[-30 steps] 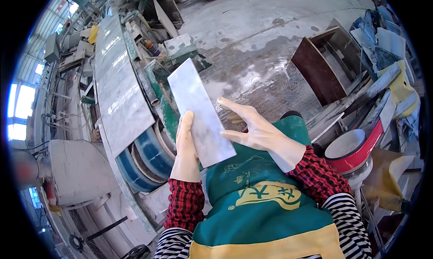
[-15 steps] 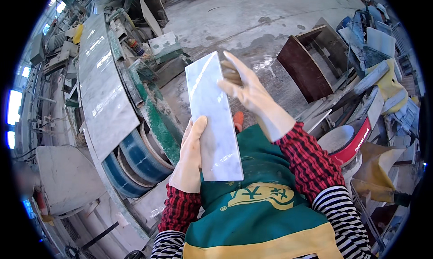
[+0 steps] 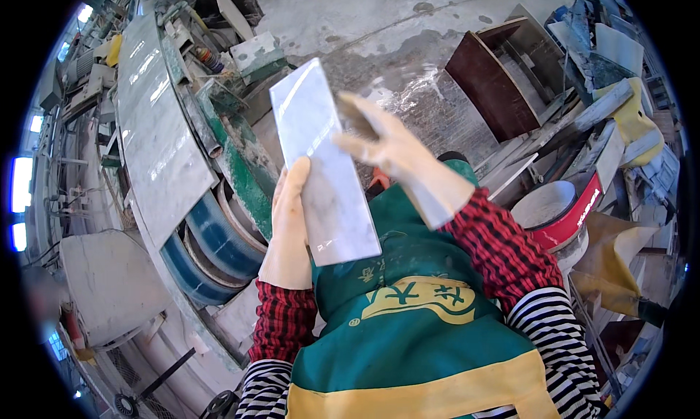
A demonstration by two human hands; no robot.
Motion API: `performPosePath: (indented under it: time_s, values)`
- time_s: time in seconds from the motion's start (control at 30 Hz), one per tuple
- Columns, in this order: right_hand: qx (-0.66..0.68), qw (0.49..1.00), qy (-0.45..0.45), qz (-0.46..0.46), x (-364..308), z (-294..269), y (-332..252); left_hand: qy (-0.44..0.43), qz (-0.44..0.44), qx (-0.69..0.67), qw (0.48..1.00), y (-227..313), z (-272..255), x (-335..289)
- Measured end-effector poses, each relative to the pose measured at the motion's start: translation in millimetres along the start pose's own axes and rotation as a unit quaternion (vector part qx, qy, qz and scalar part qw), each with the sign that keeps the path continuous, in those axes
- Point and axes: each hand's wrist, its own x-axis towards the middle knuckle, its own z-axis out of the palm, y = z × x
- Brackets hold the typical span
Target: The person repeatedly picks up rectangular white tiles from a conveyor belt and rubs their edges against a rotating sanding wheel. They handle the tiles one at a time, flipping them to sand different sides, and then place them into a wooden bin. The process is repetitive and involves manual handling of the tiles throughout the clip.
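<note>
A pale grey-white marble tile (image 3: 332,193), long and polished, is held up in front of my green apron (image 3: 415,237). My left hand (image 3: 290,215), in a cream rubber glove, grips its left edge with the thumb on the glossy face and the other fingers behind. My right hand (image 3: 390,143), gloved alike, is at the tile's right edge with fingers apart; its fingertips are slightly blurred, and whether they touch the edge I cannot tell.
On the left runs a long conveyor carrying a stone slab (image 3: 164,127), with blue belt rollers (image 3: 226,237) at its end. A green metal frame (image 3: 248,171) stands alongside. To the right are a brown open box (image 3: 492,87), a red-rimmed bucket (image 3: 565,222) and yellow cloth (image 3: 634,123).
The tile and my left hand have moved up and left, and the tile leans further left. My right hand has shifted slightly left and stays with its fingers apart.
</note>
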Motion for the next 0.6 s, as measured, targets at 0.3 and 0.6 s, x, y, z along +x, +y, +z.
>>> performPosePath:
  time_s: [0.3, 0.6]
  values:
    - [0.039, 0.986, -0.158, 0.037, -68.9, 17.1, -13.0, 0.101, 0.066, -0.047, 0.992, 11.5, -47.7, 13.0]
    - [0.167, 0.978, -0.032, 0.12, -72.4, -11.8, 11.6, 0.129, 0.198, -0.18, 0.955, 46.5, -79.8, -15.2]
